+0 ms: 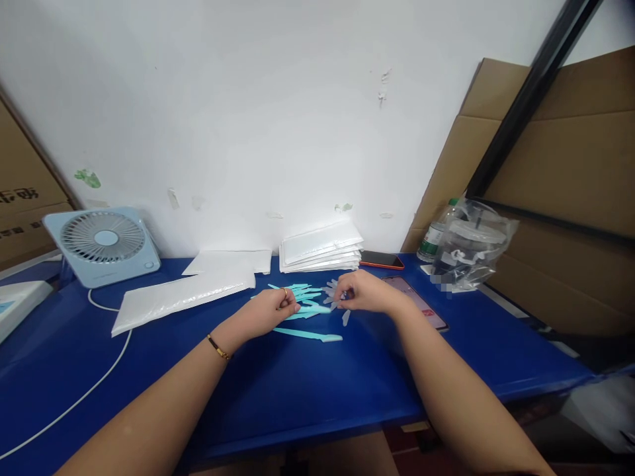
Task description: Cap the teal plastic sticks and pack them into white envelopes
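My left hand [278, 311] pinches the handle of a turquoise eyebrow razor [315, 309], its head pointing right toward my right hand. Closed at the fingertips, my right hand [353, 291] is at the head of that razor, over small clear plastic caps [329, 289]. Whether it grips a cap is hidden by the fingers. Several more turquoise razors [300, 289] lie in a loose pile behind my left hand. One single razor [307, 335] rests on the blue table nearer to me, and one loose clear cap [346, 318] lies just below my right hand.
White padded mailers [322, 244] are stacked against the wall, with other flat mailers [183, 297] to the left. A blue fan [104, 244] with a white cable stands at left. Two phones [381, 259] [421, 303], a bottle [432, 238] and a bagged cup [471, 244] are at right.
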